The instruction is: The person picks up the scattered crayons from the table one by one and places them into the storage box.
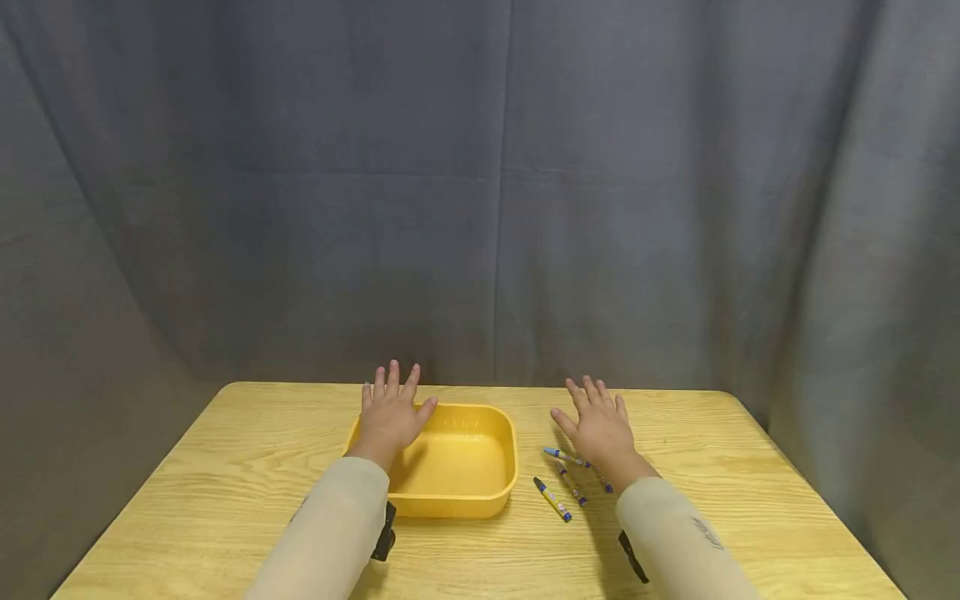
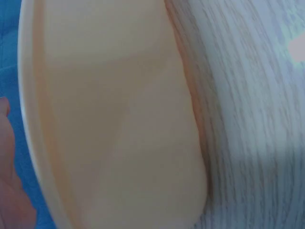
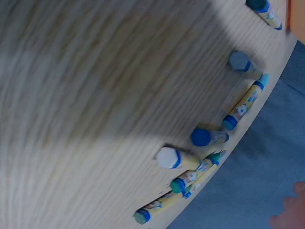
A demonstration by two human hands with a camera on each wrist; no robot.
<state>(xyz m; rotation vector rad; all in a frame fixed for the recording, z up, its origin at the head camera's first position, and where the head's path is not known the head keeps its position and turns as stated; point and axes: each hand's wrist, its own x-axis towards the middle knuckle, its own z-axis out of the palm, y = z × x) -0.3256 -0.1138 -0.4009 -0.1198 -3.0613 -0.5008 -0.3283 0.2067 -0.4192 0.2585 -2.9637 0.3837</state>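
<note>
Fingers spread, my left hand hovers over the left part of a yellow plastic tray and holds nothing. My right hand is also spread and bare, above a loose group of crayons. Among them, a yellow-wrapped crayon with a dark tip lies nearest the tray. A light-blue-tipped crayon and another crayon lie beside it, and one more is partly under the wrist. In the right wrist view several crayons show, some hidden from the head view by the hand.
The wooden table has rounded far corners. Grey curtains hang behind it and at both sides. Black wrist straps show under the light sleeves.
</note>
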